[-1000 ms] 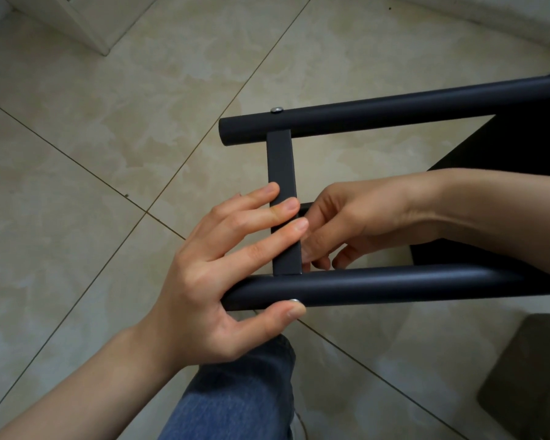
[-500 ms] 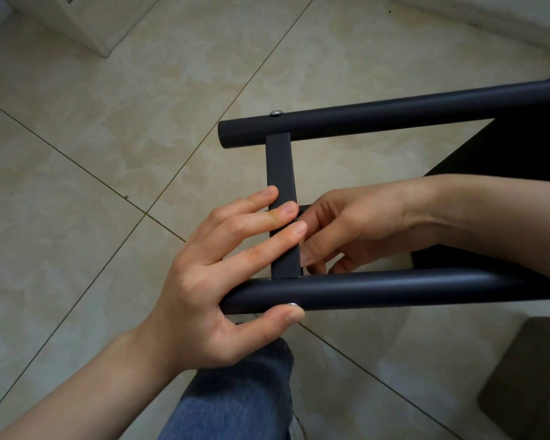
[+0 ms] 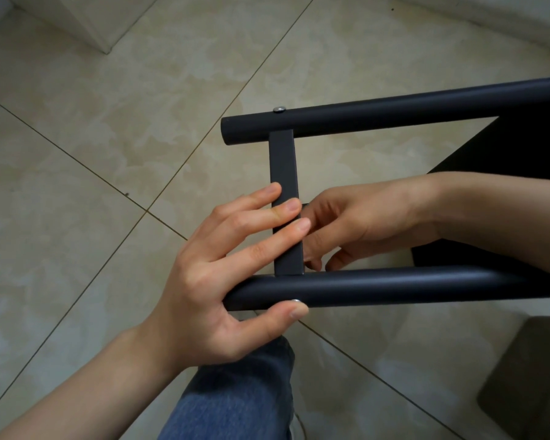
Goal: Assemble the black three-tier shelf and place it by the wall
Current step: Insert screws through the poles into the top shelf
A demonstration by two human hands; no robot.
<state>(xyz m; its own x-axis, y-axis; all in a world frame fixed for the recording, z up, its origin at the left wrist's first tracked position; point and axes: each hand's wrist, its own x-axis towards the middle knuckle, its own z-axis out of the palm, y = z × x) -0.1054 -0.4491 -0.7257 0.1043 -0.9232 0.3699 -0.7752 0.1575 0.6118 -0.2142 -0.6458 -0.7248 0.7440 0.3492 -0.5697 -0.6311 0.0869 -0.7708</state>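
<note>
The shelf [image 3: 505,147] lies on its side over a tiled floor [image 3: 108,154], with two round tubes joined by a flat crossbar [image 3: 283,163], and a screw [image 3: 279,108] sits in the far tube [image 3: 394,114]. The left hand [image 3: 210,281] clamps the frame, with straight fingers laid across the crossbar and the thumb pressed against the near tube [image 3: 394,285]. The right hand [image 3: 362,223] curls in beside the crossbar with its fingertips hidden behind the bar, so whether it grips anything cannot be told.
</note>
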